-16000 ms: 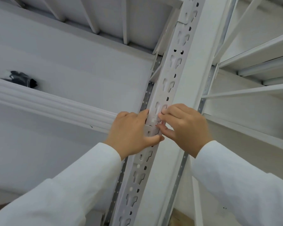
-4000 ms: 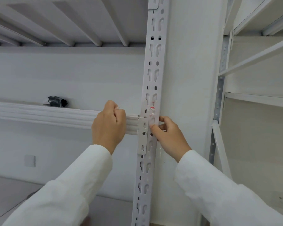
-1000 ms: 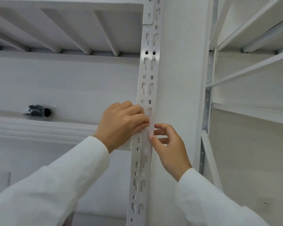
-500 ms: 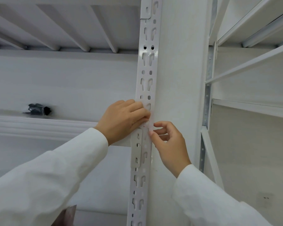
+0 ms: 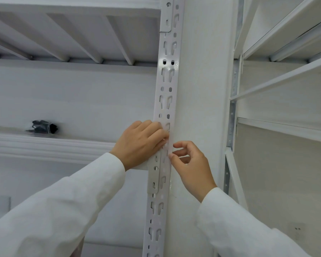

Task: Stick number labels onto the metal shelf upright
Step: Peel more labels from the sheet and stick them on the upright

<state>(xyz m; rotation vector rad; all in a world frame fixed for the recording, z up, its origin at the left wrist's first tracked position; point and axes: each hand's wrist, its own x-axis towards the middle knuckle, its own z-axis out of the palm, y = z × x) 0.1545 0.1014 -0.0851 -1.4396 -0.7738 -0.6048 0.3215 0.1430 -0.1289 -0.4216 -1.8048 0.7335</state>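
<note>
A white perforated metal shelf upright (image 5: 166, 86) runs top to bottom through the middle of the view. My left hand (image 5: 140, 142) lies across its front, fingers straight and pressing on the metal where the shelf beam joins. The label itself is hidden under those fingers. My right hand (image 5: 190, 167) is just right of the upright, below the left hand. Its fingers are loosely curled, with the thumb tip touching the upright's right edge. I see nothing held in it.
A white shelf beam (image 5: 50, 147) runs left from the upright, with a small black object (image 5: 43, 127) lying on the shelf. A ribbed shelf underside (image 5: 72, 34) is overhead. A white pillar (image 5: 204, 89) stands right of the upright, and another white rack (image 5: 278, 86) beyond it.
Over the last second my left hand has stayed pressed on the upright. My right hand has eased slightly off it, fingers opening a little. The view has tilted up a bit.
</note>
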